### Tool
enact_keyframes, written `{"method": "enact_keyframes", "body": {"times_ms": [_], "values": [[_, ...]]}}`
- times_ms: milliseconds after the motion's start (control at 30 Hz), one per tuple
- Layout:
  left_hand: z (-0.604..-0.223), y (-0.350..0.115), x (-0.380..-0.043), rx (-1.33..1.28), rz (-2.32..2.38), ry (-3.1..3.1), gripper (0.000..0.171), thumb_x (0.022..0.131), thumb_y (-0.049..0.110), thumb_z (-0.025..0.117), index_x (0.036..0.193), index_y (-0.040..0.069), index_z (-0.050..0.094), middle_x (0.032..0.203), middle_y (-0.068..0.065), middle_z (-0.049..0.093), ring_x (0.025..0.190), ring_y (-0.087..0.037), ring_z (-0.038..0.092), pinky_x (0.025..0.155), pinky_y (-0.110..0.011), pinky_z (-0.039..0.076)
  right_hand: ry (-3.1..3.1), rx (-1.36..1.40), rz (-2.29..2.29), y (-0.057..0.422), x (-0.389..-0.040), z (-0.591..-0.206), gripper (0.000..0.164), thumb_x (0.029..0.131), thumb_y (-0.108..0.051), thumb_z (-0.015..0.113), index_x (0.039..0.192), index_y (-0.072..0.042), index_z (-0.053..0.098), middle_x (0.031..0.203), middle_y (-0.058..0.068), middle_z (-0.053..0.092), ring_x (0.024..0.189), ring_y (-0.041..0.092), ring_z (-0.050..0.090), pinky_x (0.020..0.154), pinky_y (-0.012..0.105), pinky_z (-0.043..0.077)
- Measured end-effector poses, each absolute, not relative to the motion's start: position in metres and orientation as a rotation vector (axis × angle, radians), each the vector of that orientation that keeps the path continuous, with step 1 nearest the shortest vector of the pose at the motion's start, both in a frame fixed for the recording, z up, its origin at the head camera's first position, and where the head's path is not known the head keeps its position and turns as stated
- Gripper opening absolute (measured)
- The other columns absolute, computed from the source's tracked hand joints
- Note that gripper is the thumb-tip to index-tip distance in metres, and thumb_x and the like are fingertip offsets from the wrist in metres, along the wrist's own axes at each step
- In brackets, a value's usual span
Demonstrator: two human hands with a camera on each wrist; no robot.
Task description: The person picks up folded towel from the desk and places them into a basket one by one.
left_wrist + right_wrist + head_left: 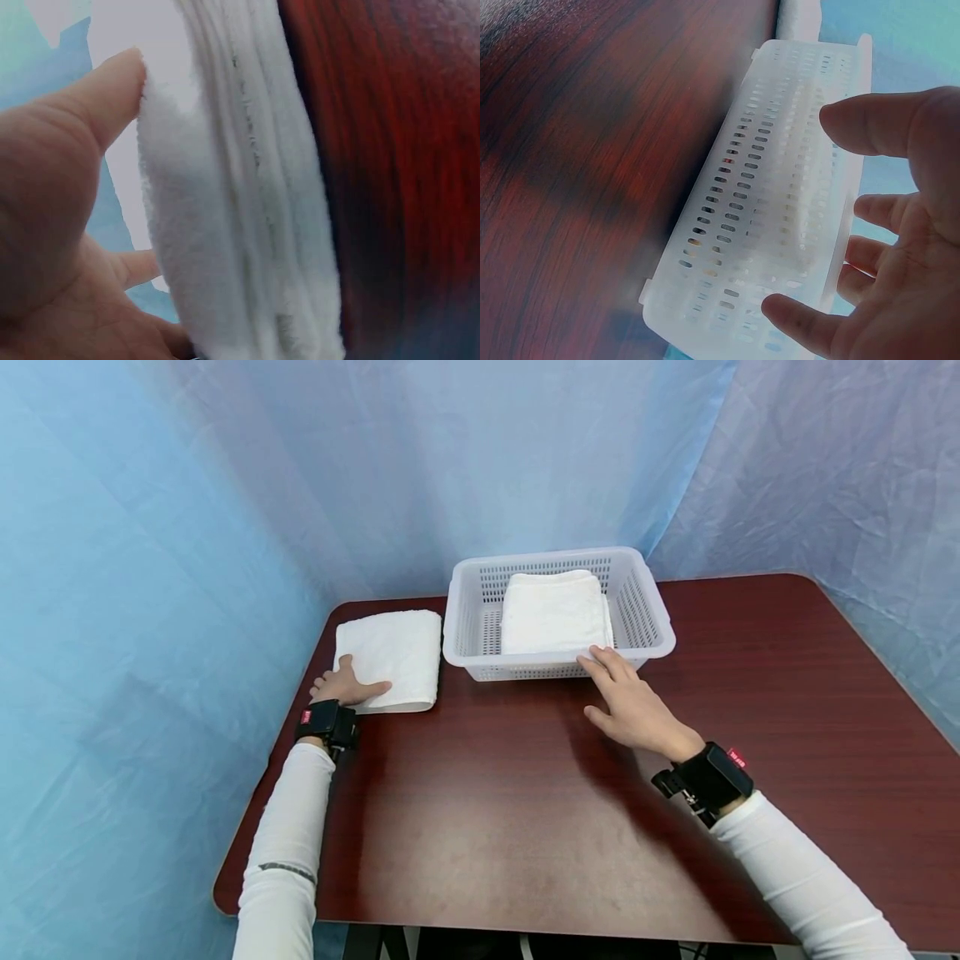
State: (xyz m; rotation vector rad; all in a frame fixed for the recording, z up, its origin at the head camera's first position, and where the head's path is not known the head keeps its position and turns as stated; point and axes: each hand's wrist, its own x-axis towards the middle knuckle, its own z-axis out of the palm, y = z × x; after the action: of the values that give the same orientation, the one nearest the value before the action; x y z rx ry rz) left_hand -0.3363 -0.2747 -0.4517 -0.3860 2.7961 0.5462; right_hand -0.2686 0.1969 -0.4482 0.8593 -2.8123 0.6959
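Note:
A stack of folded white towels [396,652] lies at the table's left end, just left of the white plastic basket [558,661]. My left hand [347,685] rests at the stack's front left corner with thumb and fingers spread; in the left wrist view the thumb [120,86] touches the towel's top, and layered folds show along its edge. Inside the basket lies another folded white towel [555,614]. Over the basket's front right rim, my right hand [637,710] extends its fingers and holds nothing; whether the fingertips touch the rim I cannot tell.
Both things lie on a dark red-brown wooden table [480,810] with rounded corners. Light blue cloth [390,468] hangs behind it and along the left and right sides. Each wrist wears a black camera band [712,777].

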Motion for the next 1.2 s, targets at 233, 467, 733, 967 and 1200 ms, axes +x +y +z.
{"method": "enact_keyframes", "body": {"times_ms": [233, 467, 733, 967, 1200], "values": [[-0.4509, -0.2752, -0.3278, -0.35, 0.607, 2.802, 0.112, 0.082, 0.063, 0.065, 0.158, 0.006, 0.005, 0.147, -0.041, 0.022, 0.129, -0.054, 0.028, 0.103, -0.068, 0.026, -2.817, 0.851, 0.696, 0.1963, -0.2683, -0.4479, 0.07, 0.091, -0.009, 0.066, 0.151, 0.003, 0.032, 0.157, 0.026, 0.024, 0.147, 0.045, 0.018, 0.106, 0.063, 0.033], [-0.4569, -0.2788, -0.3307, -0.369, 0.624, 2.781, 0.112, 0.083, 0.062, 0.065, 0.158, 0.008, 0.003, 0.151, -0.04, 0.017, 0.132, -0.055, 0.023, 0.104, -0.071, 0.023, -2.818, 0.85, 0.691, 0.1958, -0.2687, -0.4491, 0.071, 0.091, -0.01, 0.066, 0.151, 0.004, 0.032, 0.158, 0.026, 0.024, 0.147, 0.045, 0.018, 0.108, 0.062, 0.032], [-0.4553, -0.2792, -0.3292, -0.358, 0.629, 2.76, 0.113, 0.083, 0.061, 0.065, 0.158, 0.008, 0.001, 0.152, -0.041, 0.014, 0.133, -0.056, 0.021, 0.105, -0.073, 0.022, -2.816, 0.848, 0.691, 0.196, -0.2685, -0.4489, 0.07, 0.091, -0.009, 0.066, 0.151, 0.003, 0.032, 0.157, 0.026, 0.024, 0.147, 0.044, 0.018, 0.107, 0.062, 0.033], [-0.4552, -0.2808, -0.327, -0.352, 0.618, 2.762, 0.113, 0.083, 0.063, 0.065, 0.159, 0.008, 0.001, 0.151, -0.04, 0.015, 0.132, -0.055, 0.023, 0.104, -0.072, 0.023, -2.799, 0.851, 0.685, 0.1956, -0.2689, -0.4495, 0.071, 0.09, -0.009, 0.067, 0.15, 0.004, 0.033, 0.157, 0.026, 0.025, 0.146, 0.045, 0.02, 0.107, 0.063, 0.032], [-0.4572, -0.2826, -0.3268, -0.356, 0.616, 2.763, 0.114, 0.081, 0.064, 0.066, 0.159, 0.01, 0.003, 0.148, -0.04, 0.02, 0.129, -0.054, 0.026, 0.102, -0.071, 0.027, -2.8, 0.849, 0.68, 0.1955, -0.2685, -0.4495, 0.07, 0.09, -0.01, 0.067, 0.15, 0.005, 0.033, 0.157, 0.027, 0.024, 0.146, 0.045, 0.019, 0.108, 0.062, 0.032]]}}
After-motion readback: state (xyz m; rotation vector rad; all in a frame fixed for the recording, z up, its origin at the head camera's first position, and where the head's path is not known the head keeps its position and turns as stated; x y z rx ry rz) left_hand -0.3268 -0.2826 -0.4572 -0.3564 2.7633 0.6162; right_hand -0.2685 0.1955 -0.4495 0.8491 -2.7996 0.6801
